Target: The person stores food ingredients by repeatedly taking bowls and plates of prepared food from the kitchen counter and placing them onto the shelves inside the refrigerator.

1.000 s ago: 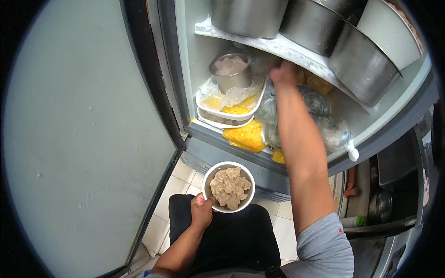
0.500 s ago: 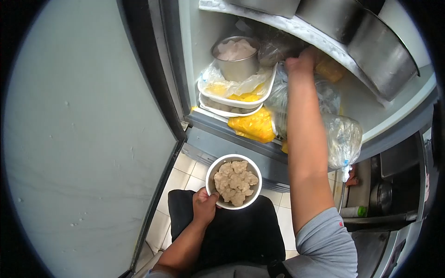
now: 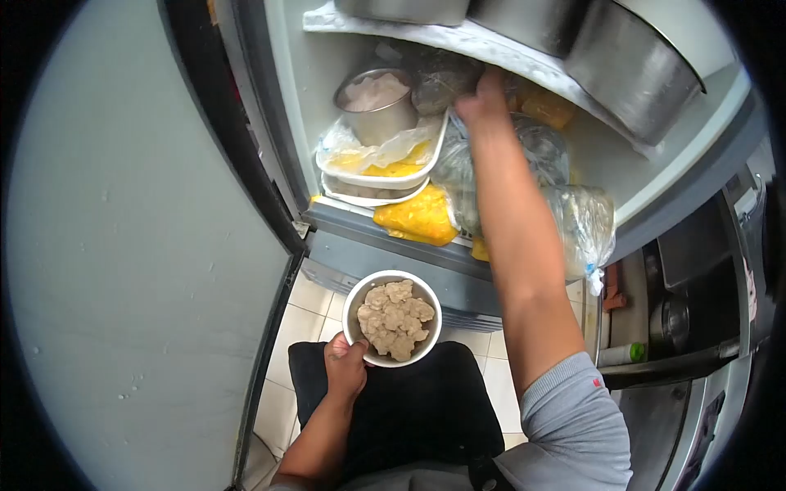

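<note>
My left hand (image 3: 346, 366) grips the rim of a white bowl (image 3: 350, 337), its thumb over the edge, in front of my legs. Greyish-brown lumps of food (image 3: 395, 319) lie in the bowl. My right arm stretches into the open fridge under the frosted shelf. Deep inside, my right hand (image 3: 485, 96) is beside a dark plastic bag (image 3: 444, 86); its fingertips are hidden, so its grip does not show. Clear plastic bags (image 3: 458, 176) lie beneath and beside that forearm.
A steel pot (image 3: 378, 123) with pale contents stands on stacked white trays (image 3: 385, 179) left of my arm. Near them are a yellow bag (image 3: 417, 217) and a knotted clear bag (image 3: 585, 229). Steel pots (image 3: 630, 69) sit on the frosted shelf (image 3: 483, 45) above. The fridge door (image 3: 147, 245) stands open at left.
The view has shifted, so the fridge contents appear further left. My right hand remains deep in the fridge, slightly closer to the dark bag. My left hand still holds the bowl.
</note>
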The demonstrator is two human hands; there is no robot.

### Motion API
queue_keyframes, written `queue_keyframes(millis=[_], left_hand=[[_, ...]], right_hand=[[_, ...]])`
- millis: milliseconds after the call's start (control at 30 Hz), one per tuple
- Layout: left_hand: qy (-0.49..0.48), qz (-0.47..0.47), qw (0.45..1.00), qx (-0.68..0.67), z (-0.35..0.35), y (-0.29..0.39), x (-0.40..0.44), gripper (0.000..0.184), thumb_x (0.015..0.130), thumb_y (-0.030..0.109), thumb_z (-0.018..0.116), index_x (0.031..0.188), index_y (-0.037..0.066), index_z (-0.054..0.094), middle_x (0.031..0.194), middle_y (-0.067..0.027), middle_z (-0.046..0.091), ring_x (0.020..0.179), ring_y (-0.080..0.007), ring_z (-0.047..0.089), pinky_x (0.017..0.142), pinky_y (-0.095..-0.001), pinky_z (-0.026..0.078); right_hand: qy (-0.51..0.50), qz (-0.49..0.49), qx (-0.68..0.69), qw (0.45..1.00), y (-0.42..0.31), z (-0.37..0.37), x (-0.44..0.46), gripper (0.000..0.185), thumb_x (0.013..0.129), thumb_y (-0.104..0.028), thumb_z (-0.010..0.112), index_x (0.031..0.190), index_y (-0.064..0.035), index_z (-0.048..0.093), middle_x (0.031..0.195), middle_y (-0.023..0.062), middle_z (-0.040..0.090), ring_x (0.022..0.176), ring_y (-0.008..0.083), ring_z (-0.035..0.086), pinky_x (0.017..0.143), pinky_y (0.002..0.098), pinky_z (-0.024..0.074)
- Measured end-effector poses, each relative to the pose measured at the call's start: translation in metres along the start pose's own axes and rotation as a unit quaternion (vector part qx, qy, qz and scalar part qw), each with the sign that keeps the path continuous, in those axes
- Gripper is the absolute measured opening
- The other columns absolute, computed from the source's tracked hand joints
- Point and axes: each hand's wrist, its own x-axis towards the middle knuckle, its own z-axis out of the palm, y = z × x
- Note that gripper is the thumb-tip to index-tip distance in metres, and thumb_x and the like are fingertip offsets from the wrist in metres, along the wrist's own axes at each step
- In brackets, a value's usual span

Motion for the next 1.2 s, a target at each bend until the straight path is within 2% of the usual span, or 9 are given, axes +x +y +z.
queue_keyframes(millis=[267,333,433,567,667,867,933,967,1200], left_hand=[[0.023,0.037,0.998,-0.037,0.004,-0.003,-0.003,0.017,0.081,-0.003,0.050,0.094,-0.004,0.060,0.082,-0.0075,0.065,0.061,-0.0109,0.060,0.053,-0.0212,0.048],[0.019,0.049,0.998,-0.037,0.003,-0.005,-0.004,0.017,0.081,-0.004,0.050,0.094,-0.004,0.060,0.083,-0.0074,0.065,0.063,-0.0109,0.060,0.054,-0.0215,0.048],[0.011,0.049,0.999,-0.017,-0.002,-0.009,-0.001,0.017,0.081,-0.004,0.049,0.093,-0.004,0.061,0.082,-0.0072,0.065,0.063,-0.0110,0.060,0.055,-0.0220,0.048],[0.022,0.057,0.998,0.003,0.004,-0.005,-0.003,0.015,0.081,-0.003,0.049,0.090,-0.003,0.061,0.080,-0.0065,0.065,0.061,-0.0105,0.059,0.054,-0.0227,0.047],[0.024,0.027,0.999,0.040,0.006,0.005,-0.005,0.024,0.077,-0.003,0.047,0.097,-0.005,0.059,0.091,-0.0100,0.064,0.078,-0.0181,0.062,0.072,-0.0291,0.049],[0.041,-0.012,0.996,0.081,0.002,0.037,-0.002,0.018,0.074,-0.004,0.049,0.090,-0.002,0.057,0.078,-0.0072,0.061,0.057,-0.0126,0.055,0.051,-0.0234,0.045],[0.046,0.006,0.997,0.068,-0.015,0.040,0.005,0.014,0.076,-0.003,0.050,0.087,-0.001,0.059,0.074,-0.0053,0.062,0.053,-0.0097,0.054,0.047,-0.0214,0.042],[0.031,0.019,0.996,0.075,-0.028,0.036,0.013,0.012,0.078,-0.002,0.051,0.087,-0.001,0.061,0.072,-0.0039,0.062,0.054,-0.0082,0.054,0.048,-0.0209,0.042],[0.052,0.030,0.996,0.060,-0.090,0.014,0.028,0.016,0.079,-0.001,0.052,0.093,-0.001,0.060,0.082,-0.0051,0.065,0.065,-0.0084,0.059,0.056,-0.0205,0.046]], right_hand=[[-0.006,-0.053,0.183,0.982,-0.025,0.053,-0.068,0.043,0.092,-0.040,0.044,0.119,-0.0088,0.055,0.122,0.0112,0.055,0.116,0.0266,0.050,0.103,0.0469,0.0351],[-0.087,-0.216,-0.159,0.960,0.001,0.000,0.014,0.041,0.093,-0.037,0.044,0.121,-0.0091,0.054,0.123,0.0114,0.055,0.115,0.0258,0.050,0.102,0.0449,0.0363],[-0.135,-0.307,-0.400,0.853,0.009,-0.025,0.064,0.038,0.095,-0.032,0.043,0.123,-0.0079,0.051,0.125,0.0118,0.054,0.115,0.0248,0.050,0.102,0.0437,0.0376],[-0.065,0.038,-0.090,0.993,-0.021,0.040,-0.020,0.045,0.096,-0.029,0.040,0.135,-0.0068,0.038,0.139,0.0129,0.039,0.127,0.0264,0.039,0.108,0.0365,0.0303],[-0.084,0.035,-0.098,0.991,-0.025,0.044,-0.031,0.045,0.096,-0.030,0.039,0.135,-0.0060,0.038,0.139,0.0131,0.039,0.126,0.0251,0.040,0.106,0.0363,0.0322],[0.064,-0.067,-0.231,0.968,-0.014,0.040,-0.040,0.039,0.095,-0.028,0.041,0.124,-0.0033,0.047,0.128,0.0141,0.050,0.116,0.0261,0.050,0.102,0.0371,0.0387],[-0.002,-0.057,0.035,0.998,-0.021,0.044,-0.067,0.032,0.093,-0.021,0.052,0.119,-0.0026,0.049,0.112,0.0143,0.058,0.097,0.0249,0.060,0.079,0.0363,0.0529],[-0.113,-0.011,0.011,0.993,-0.006,0.015,0.003,0.040,0.094,-0.022,0.050,0.130,-0.0049,0.042,0.129,0.0130,0.048,0.118,0.0312,0.047,0.100,0.0461,0.0410],[-0.129,-0.007,-0.006,0.992,-0.010,0.021,0.003,0.035,0.098,-0.022,0.039,0.127,-0.0026,0.044,0.127,0.0155,0.050,0.115,0.0299,0.051,0.098,0.0452,0.0440]])
